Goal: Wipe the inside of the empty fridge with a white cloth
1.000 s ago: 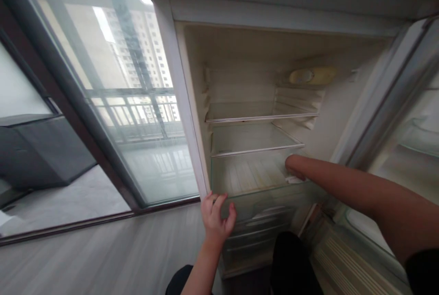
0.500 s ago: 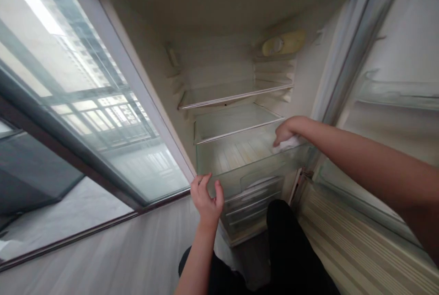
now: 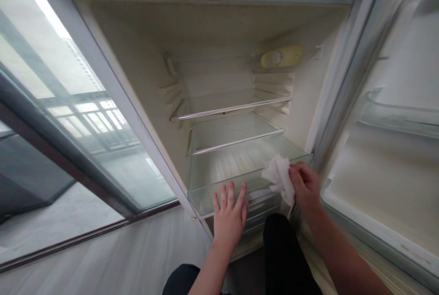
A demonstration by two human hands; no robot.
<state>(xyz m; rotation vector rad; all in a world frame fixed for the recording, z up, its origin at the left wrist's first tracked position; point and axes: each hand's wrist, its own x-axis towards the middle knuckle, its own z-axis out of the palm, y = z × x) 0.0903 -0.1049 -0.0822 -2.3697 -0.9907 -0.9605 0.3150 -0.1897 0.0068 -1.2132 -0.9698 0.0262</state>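
Note:
A crumpled white tissue (image 3: 279,177) is pinched in my right hand (image 3: 305,185), held in front of the right side of the fridge's clear drawer (image 3: 202,199). My left hand (image 3: 229,217) has its fingers spread, palm toward the drawer's front. Its fingertips reach the front panel, though whether they press on it I cannot tell. Above the drawer, two glass shelves run across the open fridge (image 3: 212,68): an upper shelf (image 3: 233,107) and a lower shelf (image 3: 236,132).
The fridge door (image 3: 387,167) stands wide at right, with a clear door rack (image 3: 401,114). A yellowish control housing (image 3: 283,56) is fixed on the inner right wall. Below the drawer is another compartment (image 3: 260,217). A sliding glass door (image 3: 103,116) lies at left, beside the pale floor (image 3: 144,249).
My right hand has drawn back from inside the drawer, bringing the tissue out in front. My left hand has moved right from the drawer's left corner and spread its fingers.

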